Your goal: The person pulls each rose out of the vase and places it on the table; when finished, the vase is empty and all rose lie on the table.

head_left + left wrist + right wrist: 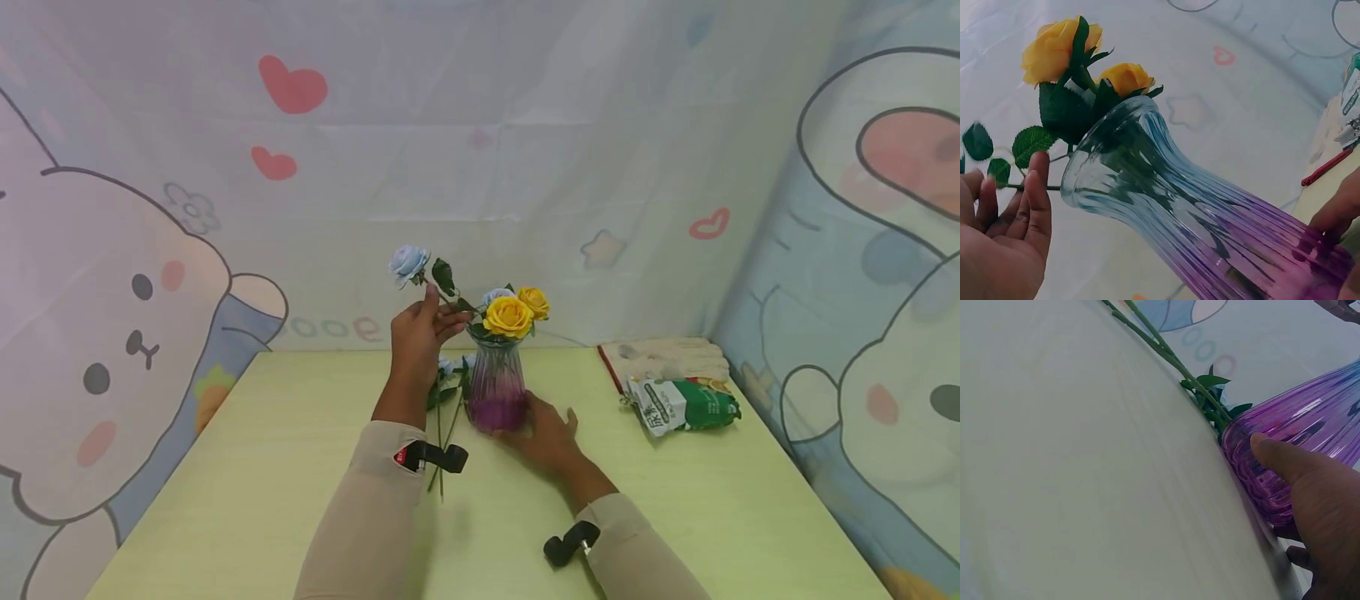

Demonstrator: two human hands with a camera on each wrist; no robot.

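Observation:
A ribbed glass vase [497,383], clear at the top and purple at the base, stands on the table with two yellow roses [508,317] and a light blue rose [498,296] in its mouth. My left hand [423,337] pinches the stem of another light blue rose [408,263], whose bloom leans out to the left. In the left wrist view that green stem [1052,187] runs from the fingers to the vase's rim. My right hand [551,437] grips the purple base from the right, its thumb [1272,453] along the glass.
More blue roses with green stems [441,450] lie on the table [247,467] left of the vase. A green and white packet [686,404] sits at the right, in front of a cream cloth item [667,360] with a red edge. A printed curtain [480,167] hangs behind.

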